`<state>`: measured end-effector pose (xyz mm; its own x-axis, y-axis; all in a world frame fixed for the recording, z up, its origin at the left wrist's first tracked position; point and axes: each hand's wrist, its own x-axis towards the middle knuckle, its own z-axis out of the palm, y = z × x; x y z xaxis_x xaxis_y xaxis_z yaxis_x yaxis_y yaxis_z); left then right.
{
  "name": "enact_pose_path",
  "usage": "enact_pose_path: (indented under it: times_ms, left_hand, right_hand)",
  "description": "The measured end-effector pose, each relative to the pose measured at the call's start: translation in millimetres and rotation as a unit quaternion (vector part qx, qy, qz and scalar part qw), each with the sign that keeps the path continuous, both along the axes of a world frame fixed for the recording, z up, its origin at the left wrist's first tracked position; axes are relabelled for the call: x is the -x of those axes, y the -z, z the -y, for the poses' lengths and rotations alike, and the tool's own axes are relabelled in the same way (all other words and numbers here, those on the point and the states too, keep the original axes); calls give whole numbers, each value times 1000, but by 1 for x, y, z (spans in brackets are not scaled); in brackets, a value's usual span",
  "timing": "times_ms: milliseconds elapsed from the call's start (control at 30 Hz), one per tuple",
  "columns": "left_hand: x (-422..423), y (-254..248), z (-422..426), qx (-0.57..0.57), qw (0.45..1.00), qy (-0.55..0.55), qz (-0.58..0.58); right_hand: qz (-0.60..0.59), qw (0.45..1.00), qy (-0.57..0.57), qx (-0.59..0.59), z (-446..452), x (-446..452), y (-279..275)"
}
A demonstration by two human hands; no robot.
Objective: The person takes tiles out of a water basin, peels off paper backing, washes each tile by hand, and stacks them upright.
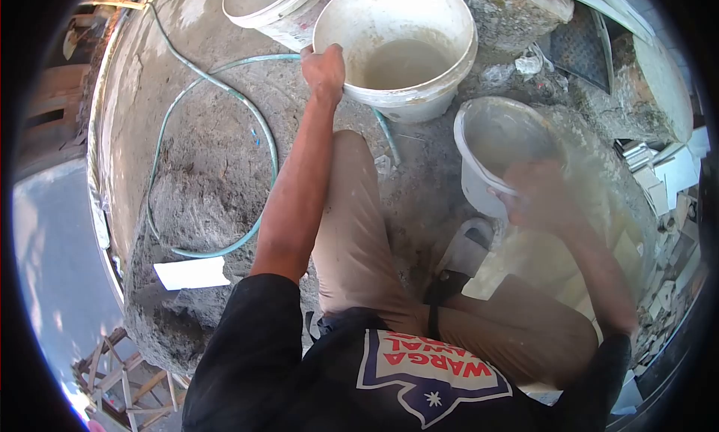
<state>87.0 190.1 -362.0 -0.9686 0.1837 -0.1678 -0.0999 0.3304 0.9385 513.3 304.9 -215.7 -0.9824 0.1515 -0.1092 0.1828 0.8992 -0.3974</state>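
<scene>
Rough grey ground (217, 162), dusty and stained, fills the middle of the frame, with broken tile pieces (666, 289) heaped along the right edge and a wooden frame (131, 379) at lower left. A green hose (267, 125) loops across the left half and runs behind the left forearm; near its lower bend lies a white rectangular piece (192, 274).

At upper centre stands a large white bucket (419, 108), part filled with cloudy liquid. The left hand (323, 71) has its fingers curled over the left side of this rim, arm stretched out, probably to steady the bucket or to brace the body. Right of centre, the right hand (535, 196) is bent over the near rim of a small bucket (477, 179) and appears to grip it, though blur hides how firmly. That rim likely serves as a handhold, since no handle shows. Both buckets sit ahead of the folded legs (352, 237), seemingly placed for easy reach. Beneath the right forearm is a pale, smeared patch; whether it is liquid, I cannot tell.

Another bucket (281, 29) at top left carries markings too faint to read. On the dark shirt (251, 312), upside down in the frame, "WARGA" reads clearly above a white star (434, 399); a second line seems to include "AWAL", its remainder lost in folds.
</scene>
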Motion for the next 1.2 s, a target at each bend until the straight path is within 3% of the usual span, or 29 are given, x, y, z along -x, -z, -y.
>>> enact_pose_path:
  times_ms: [300,433,633,867,1067,1200]
  left_hand:
    - [-5,-2,3,9,1000,7,-11]
    - [-9,-24,7,-2,997,70,34]
    - [-4,-58,51,80,986,144,37]
    - [-14,-110,123,124,982,138,33]
    - [-25,-143,156,166,979,111,29]
    - [-35,-156,157,189,977,97,24]
  right_hand:
    - [35,993,-91,62,52,2,32]
    - [29,987,-148,46,72,6,38]
    - [-28,969,-205,137,86,49,67]
    - [-111,938,-302,125,117,149,130]
    - [-151,910,-380,66,166,242,151]
    - [-214,906,-364,-36,188,288,202]
